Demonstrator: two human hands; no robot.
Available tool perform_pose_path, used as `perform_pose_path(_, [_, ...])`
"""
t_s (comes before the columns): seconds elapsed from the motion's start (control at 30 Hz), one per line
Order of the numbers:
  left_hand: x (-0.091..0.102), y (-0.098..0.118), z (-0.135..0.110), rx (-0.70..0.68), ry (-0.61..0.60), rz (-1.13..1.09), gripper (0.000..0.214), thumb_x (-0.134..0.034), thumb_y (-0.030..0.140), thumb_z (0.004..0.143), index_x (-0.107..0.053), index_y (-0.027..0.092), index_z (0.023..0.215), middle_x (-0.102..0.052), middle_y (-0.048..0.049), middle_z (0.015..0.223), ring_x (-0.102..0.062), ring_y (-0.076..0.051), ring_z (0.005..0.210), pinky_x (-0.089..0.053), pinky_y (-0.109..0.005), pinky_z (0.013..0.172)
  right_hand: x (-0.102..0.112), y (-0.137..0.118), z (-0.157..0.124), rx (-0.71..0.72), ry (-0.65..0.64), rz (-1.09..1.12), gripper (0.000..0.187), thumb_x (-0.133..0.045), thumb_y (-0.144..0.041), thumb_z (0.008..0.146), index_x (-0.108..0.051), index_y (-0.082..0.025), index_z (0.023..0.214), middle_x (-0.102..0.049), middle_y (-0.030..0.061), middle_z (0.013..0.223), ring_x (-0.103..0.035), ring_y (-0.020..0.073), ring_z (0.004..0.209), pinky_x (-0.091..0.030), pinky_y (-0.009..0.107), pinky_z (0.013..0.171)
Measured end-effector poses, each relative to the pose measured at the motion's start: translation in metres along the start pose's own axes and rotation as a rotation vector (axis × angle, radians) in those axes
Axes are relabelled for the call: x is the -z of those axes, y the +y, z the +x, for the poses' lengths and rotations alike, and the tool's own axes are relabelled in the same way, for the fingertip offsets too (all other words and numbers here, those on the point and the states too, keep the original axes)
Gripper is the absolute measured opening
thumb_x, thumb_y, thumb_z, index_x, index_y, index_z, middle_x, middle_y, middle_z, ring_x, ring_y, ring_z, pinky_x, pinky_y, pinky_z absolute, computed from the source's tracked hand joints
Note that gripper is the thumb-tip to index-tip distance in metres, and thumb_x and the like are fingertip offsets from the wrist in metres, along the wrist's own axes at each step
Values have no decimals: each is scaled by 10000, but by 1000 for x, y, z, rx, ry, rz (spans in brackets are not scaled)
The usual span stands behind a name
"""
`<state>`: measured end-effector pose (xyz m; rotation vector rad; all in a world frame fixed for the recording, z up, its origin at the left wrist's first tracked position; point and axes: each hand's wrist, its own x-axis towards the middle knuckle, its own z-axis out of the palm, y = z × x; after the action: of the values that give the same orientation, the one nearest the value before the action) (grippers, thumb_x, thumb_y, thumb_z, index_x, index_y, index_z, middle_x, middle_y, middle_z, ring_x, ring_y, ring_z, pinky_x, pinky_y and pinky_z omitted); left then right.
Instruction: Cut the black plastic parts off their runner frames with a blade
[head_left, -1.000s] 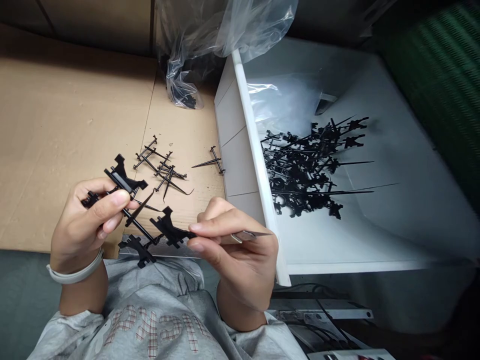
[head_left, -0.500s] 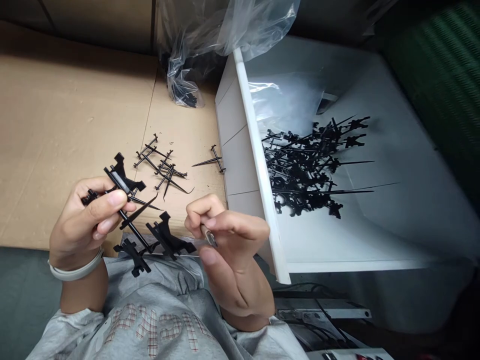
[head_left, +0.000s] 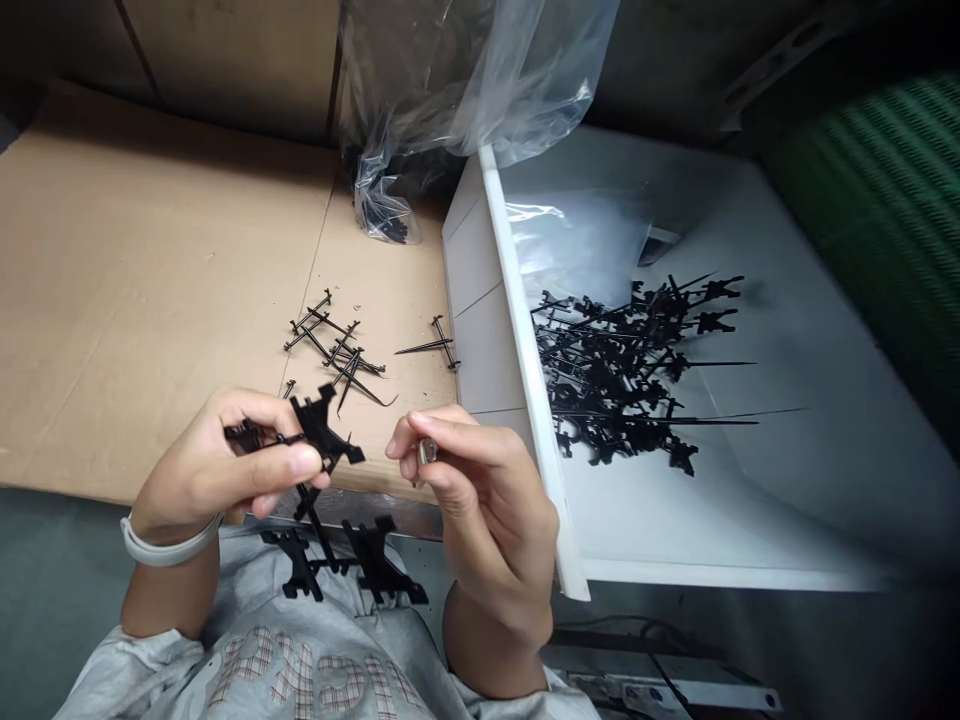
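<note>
My left hand [head_left: 202, 478] is closed on a black plastic sprue [head_left: 325, 540] between thumb and fingers. Flat, notched black parts hang from its ends; one part [head_left: 324, 425] stands up by my thumb, and another [head_left: 384, 560] sits at the lower end. In my right hand [head_left: 499, 500], thumb and bent fingers pinch a small tool [head_left: 427, 452] with a metallic tip; most of it is hidden, so its kind is unclear. The tool is apart from the black parts. Bare black sprues [head_left: 349, 355] lie loosely piled on the cardboard beyond my hands.
Cardboard [head_left: 172, 290] covers the work surface. A single sprue [head_left: 441, 346] lies beside the wall of a white bin [head_left: 675, 545], which holds a heap of black parts on sprues [head_left: 615, 370] and a clear plastic sheet [head_left: 574, 245]. A clear bag [head_left: 540, 80] hangs over the bin's corner.
My left hand has moved right and slightly down and tilted the sprue, so its lower parts hang lower. My right hand has turned, still pinching the tool. The whole view has shifted a little.
</note>
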<state>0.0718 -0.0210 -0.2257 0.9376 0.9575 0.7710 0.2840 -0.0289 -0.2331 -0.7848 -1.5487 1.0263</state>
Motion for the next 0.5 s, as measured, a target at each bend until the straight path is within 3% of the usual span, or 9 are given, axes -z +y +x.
perform_pose_path(0.17, [-6, 0, 1, -9, -87, -4, 240, -766, 382, 744, -743, 172, 630, -648, -54, 518, -375, -48, 280, -178, -168, 275, -6, -2, 1, -38, 42, -28, 371, -635, -101, 901, -659, -304, 1211, -735, 17, 964, -688, 144, 821, -576, 288, 704])
perform_pose_path(0.27, [-9, 0, 2, 21, -117, -85, 248, -801, 375, 716, -716, 156, 637, -562, -8, 439, -356, -39, 284, -170, -149, 282, -10, 0, 2, 1, 98, 5, 396, -707, -53, 832, -673, -293, 1146, -720, -6, 884, -695, 133, 761, -580, 254, 630])
perform_pose_path(0.4, [-10, -3, 3, 35, -187, -186, 289, -851, 360, 688, -703, 149, 819, -540, 27, 416, -369, -38, 302, -215, -115, 290, -12, 0, 4, 154, 92, 21, 415, -678, -39, 847, -660, -293, 1174, -666, -4, 842, -636, 111, 691, -550, 227, 544])
perform_pose_path(0.5, [-11, -8, 4, -9, -249, -302, 371, -845, 390, 708, -683, 179, 967, -556, 52, 433, -362, -27, 295, -254, -98, 299, -11, -1, 4, 241, 99, -142, 323, -616, -101, 899, -674, -279, 1162, -638, 20, 853, -571, 111, 663, -492, 217, 507])
